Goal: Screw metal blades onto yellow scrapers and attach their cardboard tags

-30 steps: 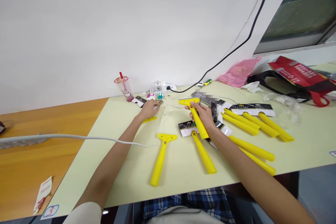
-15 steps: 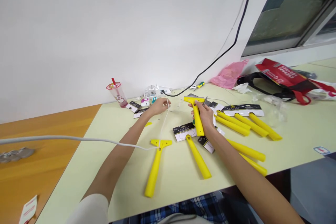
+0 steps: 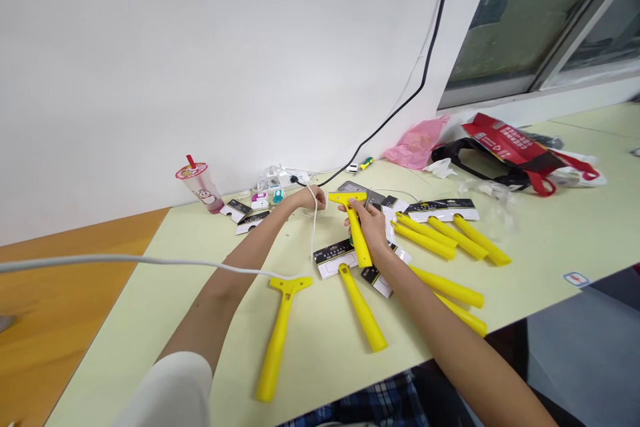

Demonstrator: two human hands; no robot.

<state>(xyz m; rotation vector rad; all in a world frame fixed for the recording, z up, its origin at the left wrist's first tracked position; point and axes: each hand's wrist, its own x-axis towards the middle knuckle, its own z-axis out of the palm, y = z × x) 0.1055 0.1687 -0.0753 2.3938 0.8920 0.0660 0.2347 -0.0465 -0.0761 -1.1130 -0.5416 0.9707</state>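
Left hand (image 3: 313,197): shifted rightward in the last second, away from the teal piece (image 3: 278,196), to just beside the yellow scraper's (image 3: 359,238) head; fingers curled, whether they hold anything cannot be told.
Right hand (image 3: 371,223): gripping the yellow scraper, a thin metal shaft (image 3: 369,197) showing beside its fingers.
Yellow scraper: in the right hand, head pointing away from the person.
Loose scraper (image 3: 276,347): lying on the table (image 3: 125,320), nearer the person.

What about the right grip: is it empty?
No, the right grip holds a yellow scraper just below the scraper's wide head.
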